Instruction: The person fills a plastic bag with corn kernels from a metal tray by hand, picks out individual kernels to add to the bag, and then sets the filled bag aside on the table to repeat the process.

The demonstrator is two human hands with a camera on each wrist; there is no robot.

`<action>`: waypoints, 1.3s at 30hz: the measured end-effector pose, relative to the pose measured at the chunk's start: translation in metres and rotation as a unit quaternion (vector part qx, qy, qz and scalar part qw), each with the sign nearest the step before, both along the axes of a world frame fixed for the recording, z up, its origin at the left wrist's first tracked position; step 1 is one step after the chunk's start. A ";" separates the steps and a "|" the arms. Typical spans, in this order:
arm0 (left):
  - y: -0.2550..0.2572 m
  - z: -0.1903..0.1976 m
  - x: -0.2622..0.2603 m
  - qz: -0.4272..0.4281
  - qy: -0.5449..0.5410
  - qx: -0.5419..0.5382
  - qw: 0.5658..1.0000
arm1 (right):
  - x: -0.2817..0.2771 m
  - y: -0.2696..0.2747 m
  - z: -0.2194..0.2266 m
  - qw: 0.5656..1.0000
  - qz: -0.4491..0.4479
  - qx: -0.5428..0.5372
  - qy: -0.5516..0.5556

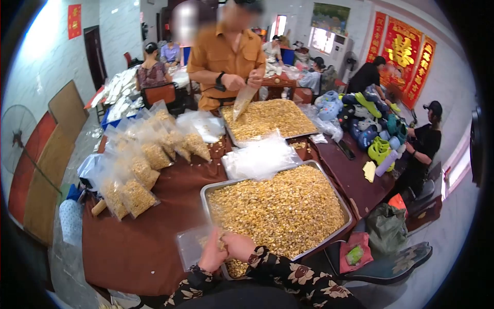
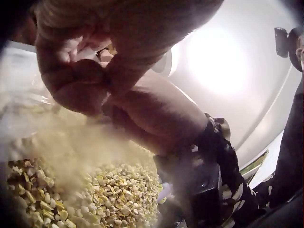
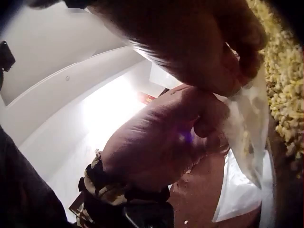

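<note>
At the near-left corner of the lower metal tray (image 1: pixel 349 212), my left hand (image 1: pixel 212 255) and right hand (image 1: pixel 240 246) are close together. In the right wrist view, a clear bag (image 3: pixel 247 128) with a few pale pieces inside hangs from the curled fingers of my right hand (image 3: pixel 190 42) and left hand (image 3: pixel 156 135), both gripping its top. The left wrist view shows both hands touching over yellow kernels (image 2: pixel 118 194); the fingertips are partly hidden. A flat clear bag (image 3: pixel 237 190) lies on the brown cloth below.
Filled bags (image 1: pixel 139 198) stand at the left of the brown cloth (image 1: pixel 154 247). Empty bags (image 1: pixel 257 159) lie between the lower tray and a second kernel tray (image 1: pixel 272 117), where a person in orange (image 1: pixel 221 56) holds a bag. Colourful clogs (image 1: pixel 368 123) are piled at the right.
</note>
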State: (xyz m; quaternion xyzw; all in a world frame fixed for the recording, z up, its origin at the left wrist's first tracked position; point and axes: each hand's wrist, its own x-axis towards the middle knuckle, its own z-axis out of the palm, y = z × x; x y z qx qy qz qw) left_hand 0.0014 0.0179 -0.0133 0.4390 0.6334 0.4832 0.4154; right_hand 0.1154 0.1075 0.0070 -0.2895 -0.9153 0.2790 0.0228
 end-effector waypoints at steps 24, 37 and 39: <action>-0.008 0.026 -0.019 0.044 -0.039 -0.077 0.995 | 0.012 -0.009 -0.075 0.999 -0.018 -0.034 -0.029; 0.001 -0.004 -0.012 0.017 0.118 0.039 0.992 | 0.027 0.034 0.008 0.924 -0.157 -0.327 0.118; 0.002 -0.003 -0.009 0.009 0.106 0.048 0.993 | 0.019 0.030 0.011 0.898 -0.182 -0.384 0.117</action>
